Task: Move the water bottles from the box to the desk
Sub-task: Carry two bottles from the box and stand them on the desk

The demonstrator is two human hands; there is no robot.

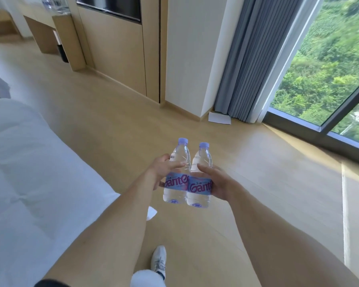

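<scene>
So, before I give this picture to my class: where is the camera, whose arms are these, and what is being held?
There is no machine here, and only one picture. A person wears a wide-angle camera on the head, looking forward and down, so the two bare arms reaching into view are their own.

The left hand holds the left bottle; the right hand holds the right bottle. Each grip curls round the bottle's side near its label. Both bottles are upright, side by side, capped, with clear water inside.

Below them is a wooden floor, not a table. A white bed lies to the left, a window with a grey curtain to the right. One white shoe shows at the bottom. No box is in view.
</scene>
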